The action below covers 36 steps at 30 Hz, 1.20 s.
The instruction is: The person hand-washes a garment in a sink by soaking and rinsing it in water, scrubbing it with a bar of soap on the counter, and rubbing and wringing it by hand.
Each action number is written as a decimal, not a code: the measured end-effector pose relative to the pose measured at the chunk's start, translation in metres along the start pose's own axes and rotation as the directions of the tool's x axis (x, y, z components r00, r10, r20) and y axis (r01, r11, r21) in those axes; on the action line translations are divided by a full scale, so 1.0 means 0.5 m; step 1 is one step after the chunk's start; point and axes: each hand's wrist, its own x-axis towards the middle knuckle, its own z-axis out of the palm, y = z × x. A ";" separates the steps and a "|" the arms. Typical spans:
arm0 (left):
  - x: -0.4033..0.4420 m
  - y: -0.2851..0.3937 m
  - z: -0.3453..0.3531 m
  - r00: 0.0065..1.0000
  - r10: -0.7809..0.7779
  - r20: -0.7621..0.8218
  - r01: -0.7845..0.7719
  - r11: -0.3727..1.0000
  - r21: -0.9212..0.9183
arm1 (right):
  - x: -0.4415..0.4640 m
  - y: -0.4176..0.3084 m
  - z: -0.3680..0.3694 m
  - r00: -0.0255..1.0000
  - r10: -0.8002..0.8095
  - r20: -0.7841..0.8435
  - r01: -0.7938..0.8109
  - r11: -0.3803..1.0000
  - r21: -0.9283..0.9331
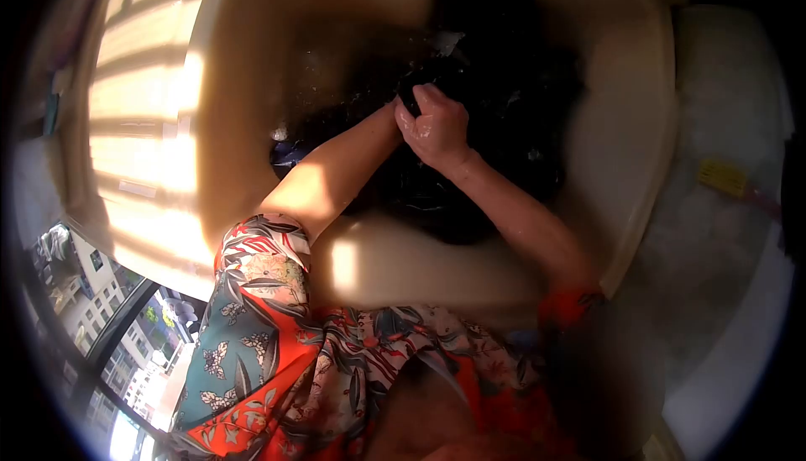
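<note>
Within the tub's edges, I'm holding my right hand fisted at black cloth; my left hand, hidden, I can't tell.

Well back from the right hand, a patterned garment mixes red, teal and cream, printed with dark long leaves and pale flower clusters. Its short left sleeve matches; the right sleeve shows mostly red, shadowed.

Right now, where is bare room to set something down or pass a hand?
The sunlit ledge left of the basin looks mostly bare. A hand could probably pass along the pale wall between the dark heap and the right rim. The middle is crowded: dark heap, right hand, left forearm.
</note>
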 end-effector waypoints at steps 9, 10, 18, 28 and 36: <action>-0.137 0.332 0.036 0.977 0.209 -0.034 -0.024 0.267 0.963 | 0.095 0.274 -0.177 0.886 0.449 0.117 -0.440 0.893 -0.097; -0.154 0.297 0.020 0.936 0.347 0.057 -0.095 0.094 0.991 | 0.098 0.283 -0.183 0.855 0.503 0.126 -0.497 0.864 -0.080; -0.075 0.178 -0.013 0.992 -0.065 0.108 -0.115 -0.122 0.986 | 0.008 0.186 -0.074 0.904 0.273 0.328 -0.097 0.880 -0.465; -0.037 0.052 -0.050 0.921 0.033 0.389 -0.216 0.873 0.438 | 0.041 -0.044 -0.024 0.976 0.115 0.184 -0.106 0.993 -0.055; -0.184 0.199 0.147 0.992 -0.049 0.116 -0.103 0.209 0.972 | 0.137 0.221 -0.201 0.976 0.101 0.193 -0.010 0.905 -0.424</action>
